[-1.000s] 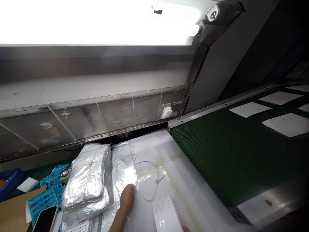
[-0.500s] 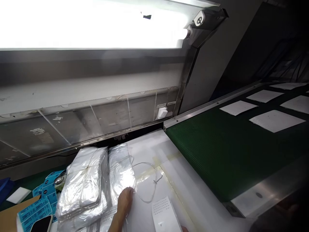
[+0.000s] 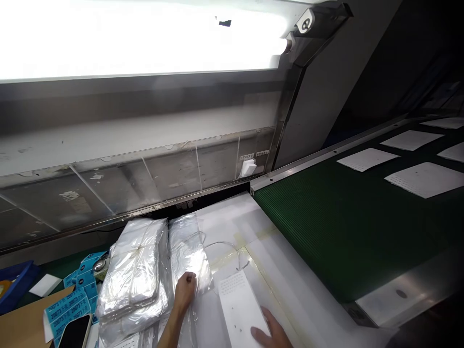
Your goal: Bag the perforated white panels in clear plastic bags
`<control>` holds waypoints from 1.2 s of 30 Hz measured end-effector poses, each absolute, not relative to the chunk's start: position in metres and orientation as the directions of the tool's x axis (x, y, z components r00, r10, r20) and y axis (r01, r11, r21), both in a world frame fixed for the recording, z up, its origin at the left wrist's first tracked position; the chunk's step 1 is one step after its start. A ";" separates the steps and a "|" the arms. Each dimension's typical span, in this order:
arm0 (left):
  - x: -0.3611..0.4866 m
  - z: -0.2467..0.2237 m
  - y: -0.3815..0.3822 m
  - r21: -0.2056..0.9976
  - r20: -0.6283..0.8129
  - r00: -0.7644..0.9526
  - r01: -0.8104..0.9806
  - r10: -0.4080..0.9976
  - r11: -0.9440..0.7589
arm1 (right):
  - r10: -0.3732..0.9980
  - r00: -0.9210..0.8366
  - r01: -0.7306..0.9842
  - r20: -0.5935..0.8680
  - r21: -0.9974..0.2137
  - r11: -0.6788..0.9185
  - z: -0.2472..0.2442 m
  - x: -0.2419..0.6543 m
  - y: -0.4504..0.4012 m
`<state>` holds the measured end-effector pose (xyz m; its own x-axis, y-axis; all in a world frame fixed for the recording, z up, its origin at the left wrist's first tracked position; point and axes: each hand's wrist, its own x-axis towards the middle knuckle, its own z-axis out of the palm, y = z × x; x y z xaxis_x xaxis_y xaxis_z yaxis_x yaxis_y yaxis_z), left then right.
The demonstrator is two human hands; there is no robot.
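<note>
My left hand (image 3: pixel 185 291) has its fingers closed at the lower edge of a flat pile of clear plastic bags (image 3: pixel 189 249); whether a bag edge is pinched is too small to tell. My right hand (image 3: pixel 271 331) grips the right edge of a long white card (image 3: pixel 239 309) with printed rows at its top and small marks lower down. The card lies tilted over the white table surface. Left of my left hand is a thick stack of bagged packs (image 3: pixel 134 266) tied with string. A loose loop of string lies above the card.
A green conveyor belt (image 3: pixel 326 227) with several white sheets (image 3: pixel 368 159) runs along the right. At the lower left are blue labels (image 3: pixel 68 309), a phone (image 3: pixel 75 332), cardboard (image 3: pixel 21 319) and a blue tray (image 3: pixel 18 285). A bright lamp (image 3: pixel 145 38) hangs above.
My right hand has come into view, with the white card moved up and slightly left. My left hand has shifted slightly up at the bag edge. The camera view has turned a little.
</note>
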<state>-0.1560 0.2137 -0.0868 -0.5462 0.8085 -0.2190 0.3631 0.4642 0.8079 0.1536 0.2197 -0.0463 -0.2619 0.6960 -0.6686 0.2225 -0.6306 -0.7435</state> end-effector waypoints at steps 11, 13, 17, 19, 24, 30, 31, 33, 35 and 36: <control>-0.194 -0.013 0.217 0.914 -0.096 -0.685 0.226 0.722 0.336 | 0.557 -0.590 0.212 -0.585 -0.777 -0.593 -0.038 0.043 0.270; -0.200 0.008 0.215 0.914 -0.047 -0.735 0.242 0.677 0.327 | 0.555 -0.593 0.233 -0.583 -0.785 -0.575 -0.038 0.040 0.268; -0.202 0.052 0.204 0.919 0.015 -0.817 0.239 0.576 0.315 | 0.607 -0.613 0.240 -0.506 -0.851 -0.468 -0.016 0.049 0.262; -0.189 0.070 0.193 0.929 0.023 -0.823 0.228 0.568 0.292 | 0.662 -0.615 0.249 -0.429 -0.902 -0.354 0.003 0.059 0.257; -0.114 0.087 0.157 0.972 -0.093 -0.759 0.071 0.645 0.224 | 0.750 -0.624 0.287 -0.222 -0.957 -0.044 0.059 0.082 0.229; -0.029 0.049 0.120 0.950 -0.298 -0.629 -0.273 0.718 0.155 | 0.708 -0.679 0.442 -0.196 -0.878 0.181 0.103 0.099 0.189; -0.023 0.043 0.115 0.935 -0.327 -0.619 -0.322 0.714 0.148 | 0.702 -0.686 0.447 -0.192 -0.872 0.198 0.103 0.102 0.185; -0.014 0.035 0.103 0.893 -0.391 -0.592 -0.429 0.704 0.135 | 0.704 -0.688 0.454 -0.177 -0.861 0.227 0.103 0.109 0.179; -0.010 0.034 0.092 0.837 -0.451 -0.556 -0.535 0.698 0.114 | 0.693 -0.701 0.455 -0.168 -0.853 0.254 0.102 0.115 0.175; -0.010 0.036 0.088 0.809 -0.474 -0.543 -0.579 0.693 0.100 | 0.676 -0.717 0.452 -0.170 -0.851 0.266 0.103 0.118 0.174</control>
